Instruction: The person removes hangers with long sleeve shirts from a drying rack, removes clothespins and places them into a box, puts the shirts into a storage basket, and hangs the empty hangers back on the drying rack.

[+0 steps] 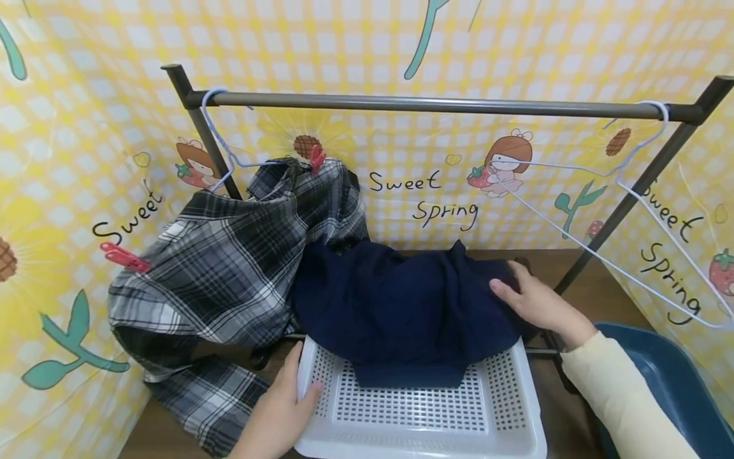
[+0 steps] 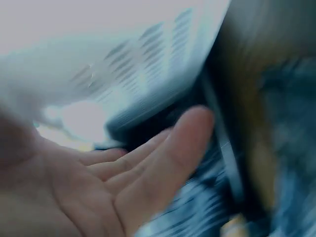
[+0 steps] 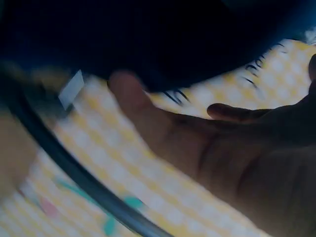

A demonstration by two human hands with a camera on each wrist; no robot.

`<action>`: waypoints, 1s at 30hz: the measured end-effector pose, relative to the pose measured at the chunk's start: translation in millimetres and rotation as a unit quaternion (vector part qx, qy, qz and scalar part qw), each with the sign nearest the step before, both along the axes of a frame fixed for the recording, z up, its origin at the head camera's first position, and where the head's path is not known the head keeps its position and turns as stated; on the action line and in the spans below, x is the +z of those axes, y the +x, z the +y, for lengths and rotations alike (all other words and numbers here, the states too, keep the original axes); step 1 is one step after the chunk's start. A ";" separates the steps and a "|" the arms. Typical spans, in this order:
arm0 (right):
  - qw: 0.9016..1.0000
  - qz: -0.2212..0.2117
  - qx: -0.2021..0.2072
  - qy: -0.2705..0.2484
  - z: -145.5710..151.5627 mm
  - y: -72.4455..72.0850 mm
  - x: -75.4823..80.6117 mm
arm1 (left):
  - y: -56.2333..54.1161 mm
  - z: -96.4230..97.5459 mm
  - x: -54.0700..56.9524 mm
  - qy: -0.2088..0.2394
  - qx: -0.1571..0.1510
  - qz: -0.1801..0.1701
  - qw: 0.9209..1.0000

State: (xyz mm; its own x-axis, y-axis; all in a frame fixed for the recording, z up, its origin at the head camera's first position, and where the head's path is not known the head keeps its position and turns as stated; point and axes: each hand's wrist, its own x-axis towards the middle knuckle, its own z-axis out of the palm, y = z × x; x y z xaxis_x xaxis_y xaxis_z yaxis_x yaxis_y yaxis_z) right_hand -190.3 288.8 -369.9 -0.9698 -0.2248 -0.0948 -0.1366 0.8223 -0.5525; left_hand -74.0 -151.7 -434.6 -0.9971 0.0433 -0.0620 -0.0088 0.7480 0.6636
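Between yellow-checked walls (image 1: 378, 38), brown surface (image 1: 608, 293), white basket (image 1: 424, 408)

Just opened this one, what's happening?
A person's right hand is at the right edge of a navy garment over the far part of a white basket; the left hand is at the basket's left side. A plaid shirt with red clips hangs from a rail; the hanger at its right end is bare.

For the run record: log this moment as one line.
left hand: at left rim of white basket; right hand: at right edge of navy garment; navy garment: over basket's far end; plaid shirt: hung on rack
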 end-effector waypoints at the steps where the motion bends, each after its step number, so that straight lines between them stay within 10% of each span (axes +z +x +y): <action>1: 1.000 -0.018 0.008 -0.010 0.1 -5.0 -7.1 | 0.7 0.9 -5.1 0.031 0.002 -0.004 1.000; 7: 0.999 0.025 0.003 -0.037 -7.6 -11.3 -34.9 | 2.4 7.7 -23.6 0.208 -0.011 -0.013 0.978; 13: 0.987 0.158 -0.029 -0.015 -14.6 -2.5 -27.3 | 2.3 7.3 -21.6 0.221 -0.002 -0.020 0.975; 18: 0.951 0.307 -0.005 -0.015 -27.9 6.2 -12.4 | 1.7 6.1 -18.6 0.222 0.000 -0.035 0.974; 26: 0.863 0.485 0.139 -0.020 -67.9 41.0 15.3 | 1.7 8.4 -19.9 0.209 0.011 -0.029 0.977; 30: 0.862 0.449 0.234 -0.021 -90.0 66.2 18.5 | 3.1 8.6 -17.7 0.199 0.019 -0.018 0.980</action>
State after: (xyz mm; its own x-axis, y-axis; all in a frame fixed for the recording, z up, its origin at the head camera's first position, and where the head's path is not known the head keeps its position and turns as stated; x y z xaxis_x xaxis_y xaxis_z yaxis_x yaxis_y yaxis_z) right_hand -124.1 198.8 -351.4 -0.4493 -0.5966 0.6650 -0.8366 0.5422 -0.0789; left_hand -71.0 -143.1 -452.3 -0.9961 0.0334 -0.0822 -0.0601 0.4279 0.9018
